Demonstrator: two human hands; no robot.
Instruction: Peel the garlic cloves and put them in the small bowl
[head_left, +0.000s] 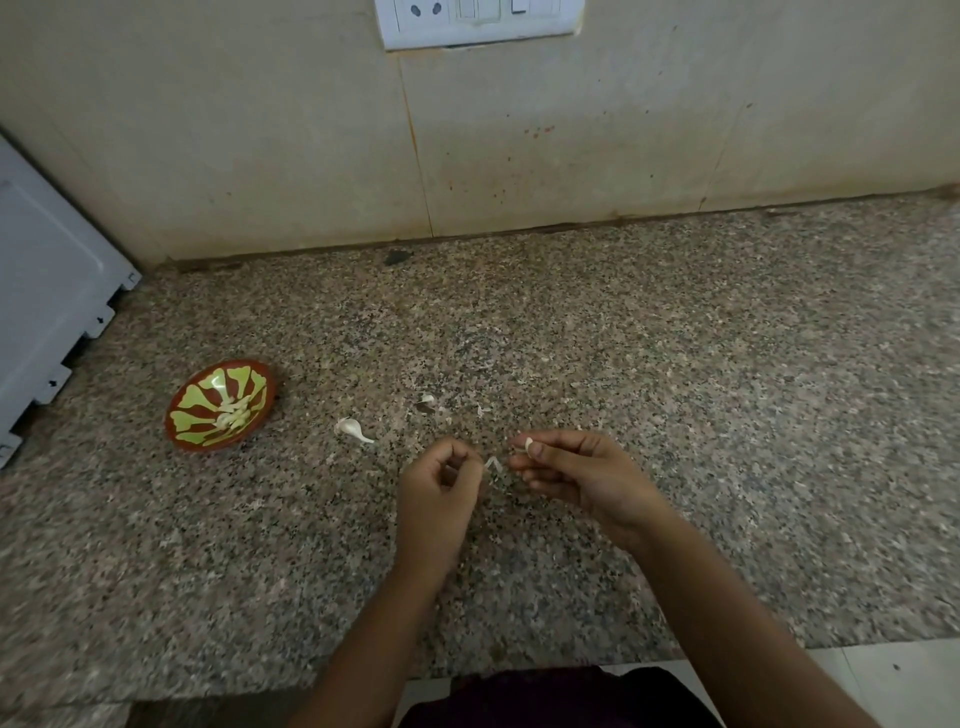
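A speckled grey-brown granite table (675, 364) is carrying everything here, running back to a stained cream tiled wall (260, 130). A white switch plate (478, 21) is sitting at the top edge of that wall, and a white metal appliance (47, 291) is standing at the far left. Well to the left of the hands, a small round bowl (195, 395), red-brown with yellow-green petal shapes inside, is resting on the table. It is holding a little heap of pale peeled cloves (234, 413) at its centre, so part of the job is looking done. The right hand (576, 467) is hovering just above the table with its fingers curled, pinching a small whitish garlic clove (529, 444) between thumb and forefinger. How much skin is clinging to it is too small to tell. The left hand (439, 486) is hanging just beside it, fingers curled in, and seems to be pinching a thin papery strip of skin (493, 464) that is showing between the two hands. One unpeeled clove (350, 428), trailing a tail of skin, is lying on the table between the bowl and the hands, near a few torn skin scraps (427, 400). By my reading, the held clove is being peeled right now, and both it and the lying clove are waiting to go into the bowl.
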